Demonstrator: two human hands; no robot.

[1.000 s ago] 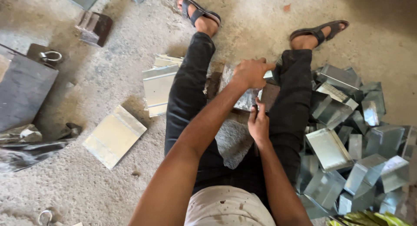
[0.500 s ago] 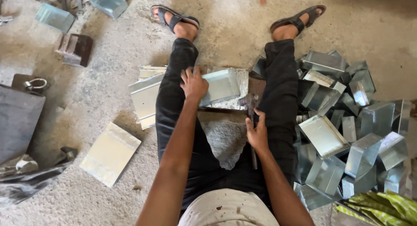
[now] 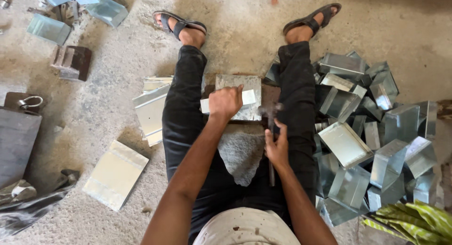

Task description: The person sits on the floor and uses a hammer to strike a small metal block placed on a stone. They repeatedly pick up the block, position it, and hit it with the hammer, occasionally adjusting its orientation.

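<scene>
I sit on a concrete floor with my legs spread, in black trousers and sandals. My left hand (image 3: 225, 102) presses down on a folded sheet-metal piece (image 3: 240, 96) lying between my knees. My right hand (image 3: 277, 146) is wrapped around the handle of a hammer (image 3: 271, 114), whose blurred head hovers just right of the metal piece. The handle runs back toward my lap.
A heap of folded galvanised metal boxes (image 3: 372, 141) fills the floor to my right. Flat metal sheets (image 3: 149, 108) are stacked beside my left leg, with another sheet (image 3: 115, 174) nearer. A dark metal block (image 3: 16, 141) and more boxes (image 3: 70, 14) lie at the left.
My left hand set the metal piece down flat between my knees and now presses on it. My right hand has brought the hammer up beside it. The view shifted slightly.
</scene>
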